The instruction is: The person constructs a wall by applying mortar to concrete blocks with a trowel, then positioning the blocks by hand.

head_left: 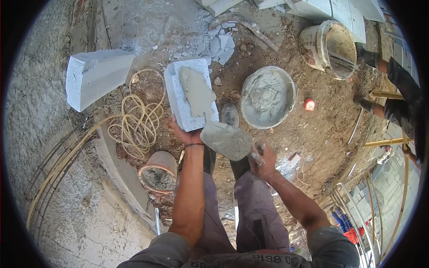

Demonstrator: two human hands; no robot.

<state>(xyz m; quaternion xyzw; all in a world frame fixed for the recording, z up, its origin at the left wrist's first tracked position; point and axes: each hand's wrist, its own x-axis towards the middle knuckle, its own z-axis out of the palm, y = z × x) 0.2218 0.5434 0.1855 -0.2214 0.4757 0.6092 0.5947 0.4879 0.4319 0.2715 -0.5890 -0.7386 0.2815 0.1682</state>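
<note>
Loose block [107,76]: lies on the far left, pale, its rough end facing left.
Coiled hose [142,117]: thin and yellowish, looped on the ground just right of the loose block and nearer.
Orange pot [142,172]: near left, tilted, with grey material inside.
Left hand [184,134]: fingers clamped on the near left corner of the coated block, partly hidden beneath it.
Coated block [172,91]: left of centre, in the left hand, with wet grey mortar [195,91] spread along its upper face.
Trowel [227,142]: at the coated block's near right corner, blade smeared grey; whether they touch, I cannot tell.
Right hand [263,161]: fingers closed together on the trowel's handle end, which they mostly cover.
Mortar bucket [293,100]: right of the coated block, well filled.
Red object [309,104]: small, on the soil just right of the mortar bucket.
Large bucket [318,44]: far right, tipped, its mouth facing right.
Another person [404,91]: at the right edge, dark clothing.
</note>
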